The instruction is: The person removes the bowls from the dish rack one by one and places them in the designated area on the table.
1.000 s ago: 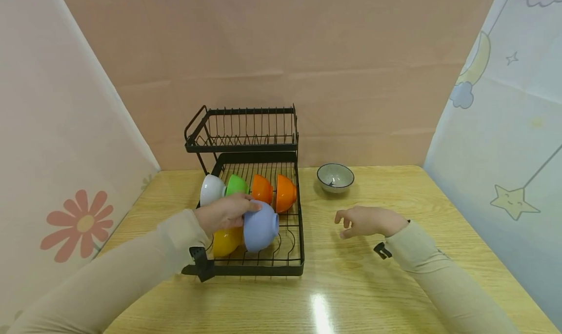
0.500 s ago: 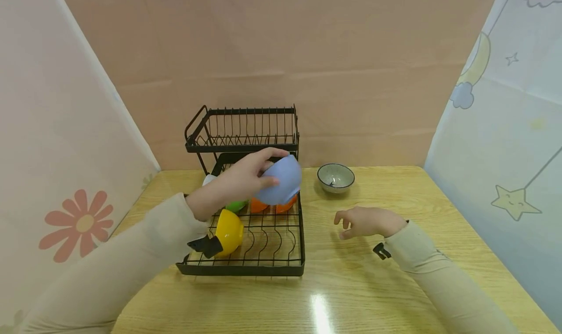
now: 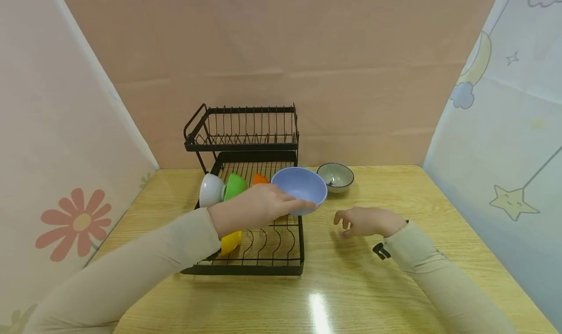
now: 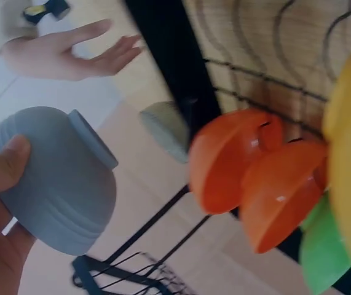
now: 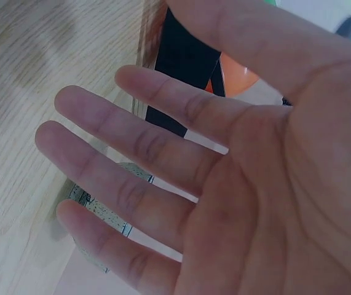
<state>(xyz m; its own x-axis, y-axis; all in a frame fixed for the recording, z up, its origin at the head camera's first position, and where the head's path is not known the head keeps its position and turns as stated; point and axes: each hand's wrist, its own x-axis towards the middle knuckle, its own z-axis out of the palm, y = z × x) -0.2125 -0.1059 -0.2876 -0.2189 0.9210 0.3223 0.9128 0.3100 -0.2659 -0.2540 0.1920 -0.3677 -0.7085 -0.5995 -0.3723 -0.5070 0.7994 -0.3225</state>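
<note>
Blue bowl [image 3: 299, 182] swings right and rolls mouth-up over past half-second! Left hand [image 3: 259, 206] pinches its wall, thumb on outside. From head view, bowl hangs across right rim of black rack [image 3: 246, 270], patterned bowl [image 3: 338, 174] just beyond, behind and right, on table [image 3: 373, 285]. Round mouth, no long axis. Right hand [image 3: 366, 222] apart, to bowl's right and nearer viewer, fingers loosely spread, holding nothing.

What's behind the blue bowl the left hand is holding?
In the head view, the black rack shows partly; the blue bowl and left hand mostly hide two orange bowls.
</note>
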